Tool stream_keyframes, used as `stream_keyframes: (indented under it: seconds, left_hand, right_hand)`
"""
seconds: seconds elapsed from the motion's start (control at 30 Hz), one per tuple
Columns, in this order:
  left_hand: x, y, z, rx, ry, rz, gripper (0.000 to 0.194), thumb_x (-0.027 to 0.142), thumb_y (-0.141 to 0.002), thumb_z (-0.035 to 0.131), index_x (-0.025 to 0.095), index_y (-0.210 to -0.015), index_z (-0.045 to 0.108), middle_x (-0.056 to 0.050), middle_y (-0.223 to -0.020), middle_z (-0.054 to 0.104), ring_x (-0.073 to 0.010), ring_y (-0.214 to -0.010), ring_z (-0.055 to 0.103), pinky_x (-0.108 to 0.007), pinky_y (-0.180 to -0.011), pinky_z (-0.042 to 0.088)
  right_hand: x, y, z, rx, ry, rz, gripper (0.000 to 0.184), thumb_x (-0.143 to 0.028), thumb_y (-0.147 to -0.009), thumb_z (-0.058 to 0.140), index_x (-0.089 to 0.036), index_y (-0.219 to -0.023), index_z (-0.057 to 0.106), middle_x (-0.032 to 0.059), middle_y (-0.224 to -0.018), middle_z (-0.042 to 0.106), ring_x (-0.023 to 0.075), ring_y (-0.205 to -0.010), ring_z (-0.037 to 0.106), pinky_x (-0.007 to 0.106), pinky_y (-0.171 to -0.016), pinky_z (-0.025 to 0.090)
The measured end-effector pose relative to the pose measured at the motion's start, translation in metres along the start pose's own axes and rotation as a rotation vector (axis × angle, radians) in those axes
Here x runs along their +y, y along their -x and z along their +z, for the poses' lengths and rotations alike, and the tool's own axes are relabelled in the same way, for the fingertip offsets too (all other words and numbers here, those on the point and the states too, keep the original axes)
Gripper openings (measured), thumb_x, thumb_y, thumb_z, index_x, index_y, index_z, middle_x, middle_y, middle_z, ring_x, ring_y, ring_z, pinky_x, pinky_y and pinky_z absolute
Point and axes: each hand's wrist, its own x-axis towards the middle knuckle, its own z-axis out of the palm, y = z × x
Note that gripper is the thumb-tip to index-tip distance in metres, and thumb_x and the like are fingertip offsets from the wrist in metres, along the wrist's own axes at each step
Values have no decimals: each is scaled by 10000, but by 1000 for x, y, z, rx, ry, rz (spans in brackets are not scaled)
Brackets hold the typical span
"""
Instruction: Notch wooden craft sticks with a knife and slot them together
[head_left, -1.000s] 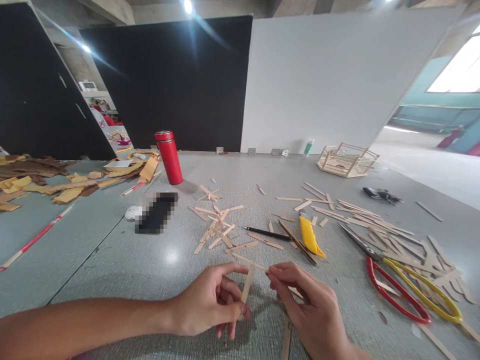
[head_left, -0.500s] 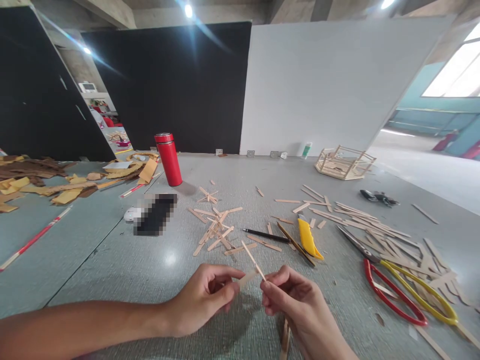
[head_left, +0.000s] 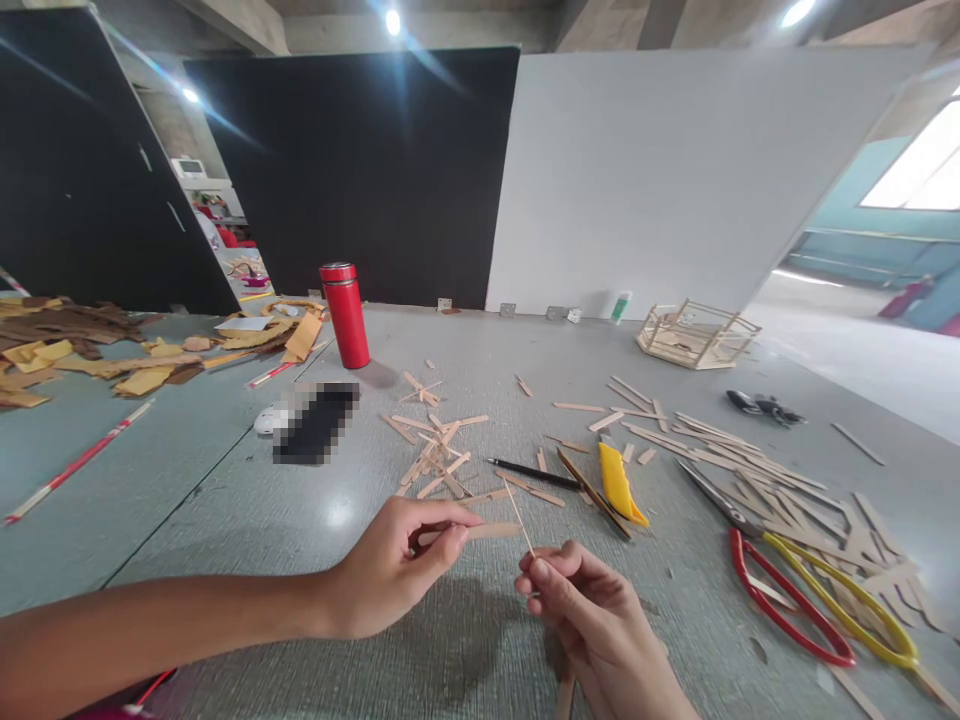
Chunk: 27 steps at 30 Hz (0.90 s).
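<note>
Between thumb and fingers my left hand pinches a flat popsicle stick, its free end pointing right. My right hand is closed on a second, thin-looking wooden stick, seen nearly edge-on and slanting up to the left. The two sticks meet or nearly meet at the left one's tip; whether they touch I cannot tell. Just beyond my hands lies a loose pile of popsicle sticks. A black pen and a yellow utility knife rest past my right hand.
Red-and-yellow-handled scissors lie at right beside many scattered sticks. A hexagonal stick frame stands at the back right. At the left are a red flask, a blurred-out dark phone and leather-like scraps.
My left hand has moved up slightly, and its stick now shows flatter and more level. The right hand's stick stands steeper. The whole view has shifted a little.
</note>
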Motion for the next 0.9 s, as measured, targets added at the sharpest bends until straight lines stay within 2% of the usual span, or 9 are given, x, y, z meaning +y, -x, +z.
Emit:
stream_keyframes:
  seconds: [0.23, 0.3, 0.4, 0.57, 0.77, 0.9]
  left_hand:
    - [-5, 2, 1, -10, -30, 13, 398, 458, -1022, 530, 155, -1174, 739, -8, -739, 530, -131, -655, 415, -257, -599, 352]
    - [-5, 2, 2, -24, -34, 13, 400, 455, -1025, 526, 154, -1178, 741, 1, -719, 510, -129, -647, 404, -256, -595, 344]
    - [-4, 1, 2, -40, -31, 12, 389, 446, -1023, 533, 153, -1171, 741, 16, -694, 481, -123, -630, 382, -253, -581, 324]
    - [-1, 2, 5, -54, -14, 10, 361, 456, -1002, 579, 149, -1093, 747, 28, -664, 466, -116, -615, 385, -249, -567, 308]
    - [0, 2, 4, -58, 41, 5, 333, 445, -997, 602, 153, -1073, 741, 39, -661, 443, -109, -615, 377, -243, -568, 299]
    - [0, 2, 6, -79, 120, -6, 305, 427, -966, 657, 152, -1076, 732, 37, -677, 472, -102, -626, 395, -230, -581, 322]
  right_hand:
    - [5, -1, -3, -68, 56, -52, 281, -337, -812, 875, -176, -692, 679, 0, -659, 688, 75, -580, 600, 163, -575, 496]
    - [10, -2, -7, -102, 92, -65, 209, -347, -830, 860, -184, -824, 729, 5, -685, 702, 85, -567, 626, 176, -542, 504]
    - [17, -3, -11, -159, 112, -89, 245, -350, -839, 850, -200, -1006, 751, 20, -762, 730, 106, -581, 672, 195, -521, 528]
    - [22, -3, -9, -155, 123, -86, 204, -335, -829, 860, -178, -889, 746, 22, -688, 718, 119, -616, 699, 194, -556, 553]
    - [18, -2, -6, -148, 134, -47, 285, -370, -791, 883, -200, -986, 765, 39, -861, 727, 158, -717, 754, 193, -543, 575]
    - [19, -1, -6, -192, 197, 14, 321, -420, -788, 873, -172, -959, 763, 64, -856, 743, 189, -744, 765, 188, -497, 574]
